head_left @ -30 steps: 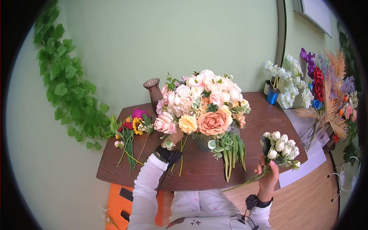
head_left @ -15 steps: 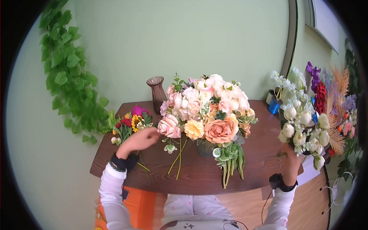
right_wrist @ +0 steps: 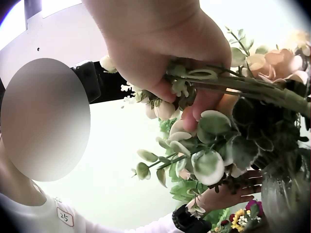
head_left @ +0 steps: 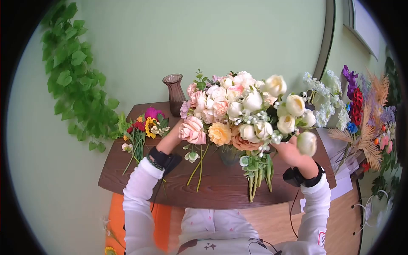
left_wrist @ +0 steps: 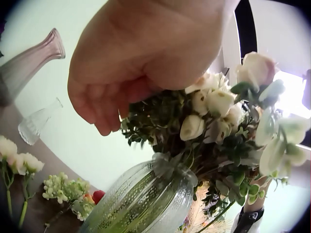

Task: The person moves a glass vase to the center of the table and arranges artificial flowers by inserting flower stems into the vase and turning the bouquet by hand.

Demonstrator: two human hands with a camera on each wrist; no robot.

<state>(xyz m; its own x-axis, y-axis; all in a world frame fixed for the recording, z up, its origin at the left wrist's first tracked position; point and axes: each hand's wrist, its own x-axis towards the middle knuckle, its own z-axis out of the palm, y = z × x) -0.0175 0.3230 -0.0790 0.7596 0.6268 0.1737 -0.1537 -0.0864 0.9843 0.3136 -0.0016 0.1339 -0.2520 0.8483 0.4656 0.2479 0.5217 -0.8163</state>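
My right hand [head_left: 292, 154] pinches the green stems [right_wrist: 262, 90] of a bunch of white rosebuds [head_left: 285, 114]. The buds overlap the right side of a big bouquet of pink, peach and cream flowers [head_left: 214, 106] in the head view. That bouquet stands in a textured glass vase [left_wrist: 146, 199] with a green tint, mostly hidden from above. My left hand [head_left: 172, 139] is at the bouquet's left side, partly covered by a pink rose [head_left: 193, 131]. In the right wrist view, this left hand [right_wrist: 226, 196] shows extended fingers beside the vase and holds nothing.
A purple-tinted glass vase [head_left: 174, 95] stands at the back left. Near the table's left edge lie small colourful flowers [head_left: 144, 127]. Green stems [head_left: 257, 178] hang over the front of the vase. More flowers [head_left: 369, 106] stand at the right, and an ivy garland [head_left: 74, 80] hangs left.
My right hand has lifted the white rosebuds from the table's right front, carrying them up and left over the bouquet. My left hand moved away leftward, then back to the bouquet's left side.
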